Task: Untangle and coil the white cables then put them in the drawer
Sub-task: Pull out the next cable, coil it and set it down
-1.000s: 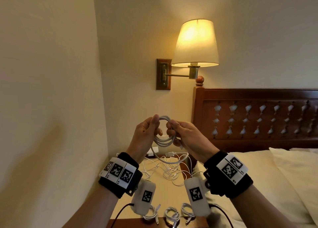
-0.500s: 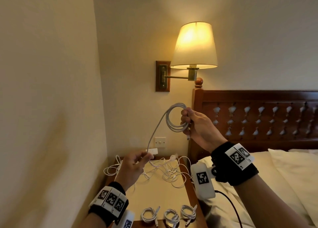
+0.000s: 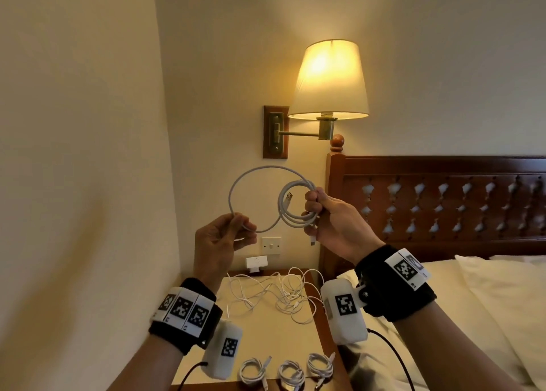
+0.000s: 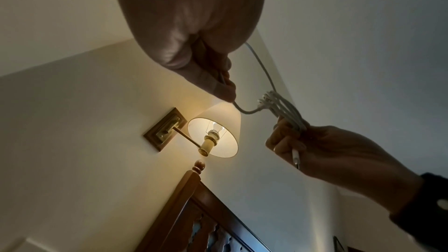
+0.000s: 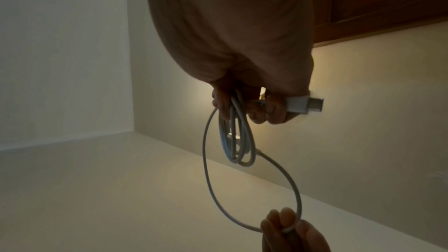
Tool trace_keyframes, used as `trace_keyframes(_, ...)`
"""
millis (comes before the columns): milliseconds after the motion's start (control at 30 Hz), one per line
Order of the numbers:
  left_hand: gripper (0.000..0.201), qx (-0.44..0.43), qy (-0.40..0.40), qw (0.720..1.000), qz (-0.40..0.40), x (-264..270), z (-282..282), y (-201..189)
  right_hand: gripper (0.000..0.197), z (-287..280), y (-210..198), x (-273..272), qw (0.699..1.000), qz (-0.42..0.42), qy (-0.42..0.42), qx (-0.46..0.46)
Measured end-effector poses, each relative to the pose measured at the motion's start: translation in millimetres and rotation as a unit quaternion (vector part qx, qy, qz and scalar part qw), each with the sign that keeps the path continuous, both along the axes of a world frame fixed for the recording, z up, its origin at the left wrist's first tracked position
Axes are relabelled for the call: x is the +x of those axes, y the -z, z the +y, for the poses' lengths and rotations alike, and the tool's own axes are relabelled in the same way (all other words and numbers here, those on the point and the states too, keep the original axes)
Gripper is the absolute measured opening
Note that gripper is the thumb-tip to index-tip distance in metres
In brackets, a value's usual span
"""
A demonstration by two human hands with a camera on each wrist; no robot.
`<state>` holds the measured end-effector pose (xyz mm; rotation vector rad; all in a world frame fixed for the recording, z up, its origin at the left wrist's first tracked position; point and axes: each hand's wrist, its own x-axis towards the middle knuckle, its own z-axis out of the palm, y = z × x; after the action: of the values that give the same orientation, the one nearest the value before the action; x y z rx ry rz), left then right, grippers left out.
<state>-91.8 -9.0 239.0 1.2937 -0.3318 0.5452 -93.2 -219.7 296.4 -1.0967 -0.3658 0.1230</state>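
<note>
On the small wooden bench [image 3: 266, 340], we see a messy pile of thin white cables [image 3: 274, 294] and three little coiled white cables [image 3: 285, 371]. Our right hand [image 3: 334, 222] grips a half-coiled white cable [image 3: 291, 206]. Our left hand [image 3: 220, 238] pinches its big loose loop.

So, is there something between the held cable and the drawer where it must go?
The drawer is not visible in any view, so the path cannot be judged. The cable hangs in clear air between the left hand and the right hand, above the nightstand.
</note>
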Motion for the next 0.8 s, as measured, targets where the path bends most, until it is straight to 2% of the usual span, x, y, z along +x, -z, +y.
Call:
trace_keyframes(133, 0.018, 0.010, 0.005, 1.000, 0.009, -1, 2, 1, 0.033, 0, -1, -2, 1.000, 0.010, -0.013, 0.000)
trace_keyframes(233, 0.020, 0.005, 0.042, 0.999, 0.017, -4, -6, -5, 0.034, 6, 0, -3, 0.999, 0.017, -0.021, -0.028)
trace_keyframes(367, 0.027, -0.058, 0.104, 0.990, 0.070, -5, -20, -14, 0.032, 16, 4, -5, 0.997, 0.015, -0.044, -0.055)
trace_keyframes(433, 0.035, -0.095, 0.146, 0.976, 0.126, -6, -27, -18, 0.031, 18, 3, -7, 0.995, -0.004, -0.043, -0.094)
trace_keyframes(533, 0.060, -0.168, 0.271, 0.926, 0.203, -15, -32, -26, 0.030, 22, 4, -10, 0.981, -0.056, -0.027, -0.183)
trace_keyframes(567, 0.066, -0.180, 0.290, 0.915, 0.215, -17, -33, -29, 0.031, 23, 5, -10, 0.977, -0.070, -0.011, -0.200)
trace_keyframes(600, 0.068, -0.161, 0.280, 0.922, 0.214, -17, -34, -30, 0.031, 23, 5, -9, 0.976, -0.079, 0.010, -0.203)
trace_keyframes(633, 0.062, -0.106, 0.253, 0.942, 0.195, -19, -35, -32, 0.031, 22, 4, -7, 0.976, -0.082, 0.031, -0.199)
trace_keyframes(667, 0.049, -0.041, 0.217, 0.961, 0.168, -20, -37, -33, 0.031, 20, 4, -5, 0.977, -0.082, 0.047, -0.191)
trace_keyframes(733, 0.017, -0.020, 0.196, 0.969, 0.146, -27, -41, -40, 0.031, 17, 3, -2, 0.980, -0.076, 0.065, -0.170)
trace_keyframes(800, 0.007, -0.008, 0.181, 0.974, 0.138, -30, -44, -44, 0.031, 15, 4, 1, 0.984, -0.067, 0.069, -0.148)
